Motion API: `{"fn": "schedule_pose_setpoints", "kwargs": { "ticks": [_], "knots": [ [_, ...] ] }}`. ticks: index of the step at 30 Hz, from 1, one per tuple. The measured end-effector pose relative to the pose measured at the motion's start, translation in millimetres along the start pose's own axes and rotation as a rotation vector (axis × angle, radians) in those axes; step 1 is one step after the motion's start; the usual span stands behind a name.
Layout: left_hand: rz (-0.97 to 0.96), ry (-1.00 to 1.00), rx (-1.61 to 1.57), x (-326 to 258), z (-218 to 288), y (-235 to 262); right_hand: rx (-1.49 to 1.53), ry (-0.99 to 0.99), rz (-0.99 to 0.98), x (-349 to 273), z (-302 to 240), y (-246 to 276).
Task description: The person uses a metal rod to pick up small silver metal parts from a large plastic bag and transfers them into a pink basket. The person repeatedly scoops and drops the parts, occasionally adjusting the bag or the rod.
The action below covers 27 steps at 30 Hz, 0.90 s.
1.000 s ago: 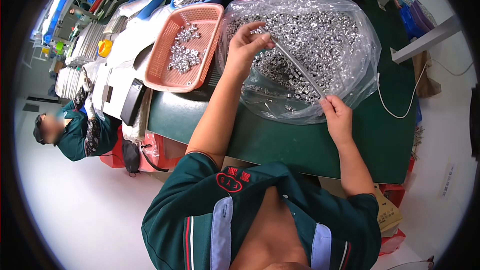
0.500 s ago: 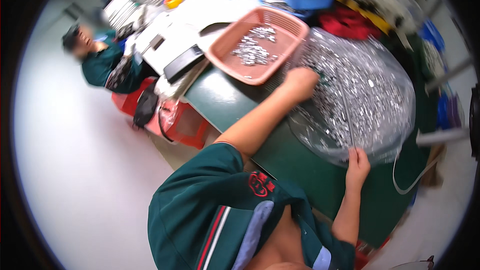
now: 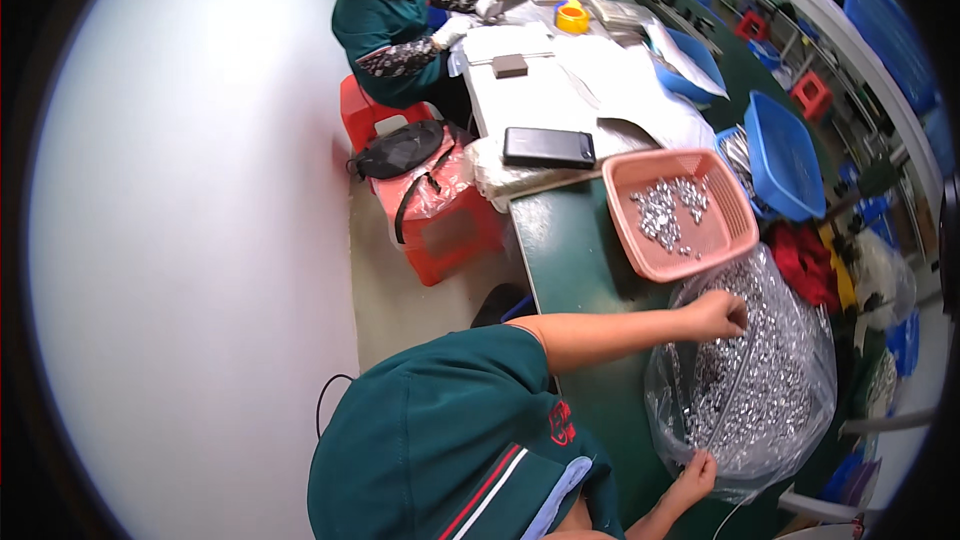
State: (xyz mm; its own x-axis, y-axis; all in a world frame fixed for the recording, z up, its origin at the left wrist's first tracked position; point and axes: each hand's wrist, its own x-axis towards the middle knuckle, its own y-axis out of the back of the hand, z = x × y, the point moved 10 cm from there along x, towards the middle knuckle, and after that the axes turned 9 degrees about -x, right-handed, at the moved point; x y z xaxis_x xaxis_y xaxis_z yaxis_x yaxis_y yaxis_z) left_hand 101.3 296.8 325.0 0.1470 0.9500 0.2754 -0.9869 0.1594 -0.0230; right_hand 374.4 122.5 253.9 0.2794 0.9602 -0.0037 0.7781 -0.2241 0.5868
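Head view, left hand: our left hand point(image 3: 715, 315) reaches across the green table point(image 3: 575, 250) into the clear plastic bag point(image 3: 790, 290); the fingers are curled together over the small silver metal parts point(image 3: 760, 380), but we cannot tell whether they pinch any.
Head view, right hand: our right hand point(image 3: 692, 475) rests at the near rim of the bag, fingers bent onto the plastic film as if gripping its edge.
Where the parts are: most lie heaped inside the bag, between our two hands; a smaller scatter sits in the pink plastic basket point(image 3: 675, 215) just beyond the bag.
Around us: a blue basket point(image 3: 785, 155) stands beside the pink one, a black flat device point(image 3: 548, 147) lies on the white surface further along, and a co-worker point(image 3: 395, 25) in a green top sits on a red stool point(image 3: 365, 110) at the far end.
Risk, spill: we judge that the loose film could slump if the right hand lets its edge go, letting parts roll onto the table or floor.
Risk, dropped parts: the parts are tiny and slick-looking, so a poor pinch could scatter them on the way out of the bag.
Hard to see: the left fingertips are buried among the parts; the right forearm is cut off at the lower edge; the bag's far side blurs toward the rim.
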Motion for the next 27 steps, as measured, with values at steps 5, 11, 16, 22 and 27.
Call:
{"fn": "schedule_pose_setpoints", "kwargs": {
  "ticks": [5,11,16,22,27],
  "knots": [
    [0.104,0.21,-0.55,-15.1,-22.6,10.2,-0.001,0.105,0.04,1.6,-17.2,1.3],
    [0.011,0.233,-0.515,-55.1,-12.2,24.5,0.039,0.071,-0.057,-24.9,-38.9,-21.2],
    [-0.092,0.15,-0.363,-96.3,-0.6,39.3,0.02,0.025,-0.025,-36.4,-51.0,-33.5],
    [-0.115,-0.046,-0.124,-136.3,24.7,76.2,0.105,-0.137,0.002,-49.9,-54.3,-47.4],
    [-0.107,-0.116,0.072,-164.0,40.4,113.3,0.034,-0.084,0.032,-42.3,-40.1,-52.8]
  ]
}}
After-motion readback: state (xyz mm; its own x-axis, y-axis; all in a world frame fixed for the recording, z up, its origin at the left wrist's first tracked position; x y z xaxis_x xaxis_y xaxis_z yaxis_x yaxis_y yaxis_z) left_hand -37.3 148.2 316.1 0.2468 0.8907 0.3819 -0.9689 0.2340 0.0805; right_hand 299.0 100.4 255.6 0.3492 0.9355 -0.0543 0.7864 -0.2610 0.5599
